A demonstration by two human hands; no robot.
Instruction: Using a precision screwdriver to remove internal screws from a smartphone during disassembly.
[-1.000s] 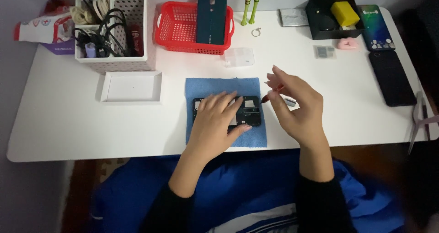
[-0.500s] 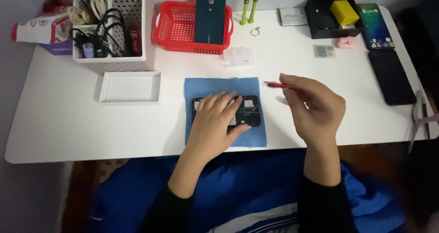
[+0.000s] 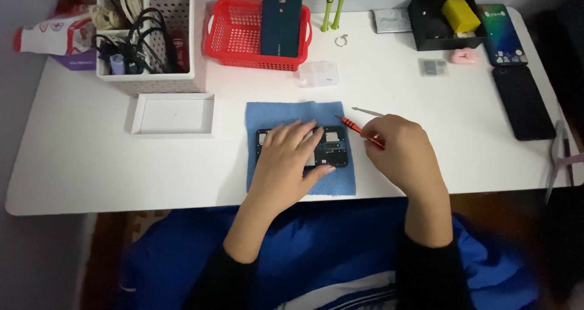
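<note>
On the white counter (image 3: 426, 139), centre front, items as seen from my head camera:

1. Opened phone body (image 3: 331, 147): dark, rectangular, lying flat on a blue cloth (image 3: 292, 112). Largely hidden: my left hand (image 3: 292, 161) covers its middle and left part, so only the left edge and the right end show, with pale and metallic patches inside. Finer parts are too small to make out.

2. My left hand: fingers spread, palm flat, pressing down on the phone body.

3. My right hand (image 3: 398, 152): just right of the cloth, fingers closed in a pinch on a red-handled screwdriver (image 3: 360, 131). Its tip points up and left, over the cloth's right edge near the phone body's upper right corner; whether it touches I cannot tell. The handle's rear end is hidden in my grip.

4. Thin metal tool (image 3: 367, 111): lies on the counter just above my right hand, its near end hidden by my knuckles.

5. White shallow tray (image 3: 141, 114): left of the cloth, well apart from my hands.

6. Red basket (image 3: 231, 42): at the rear, holding an upright dark panel cut off by the top edge.

7. Two black phones (image 3: 523, 103): far right, one beyond the other.
</note>
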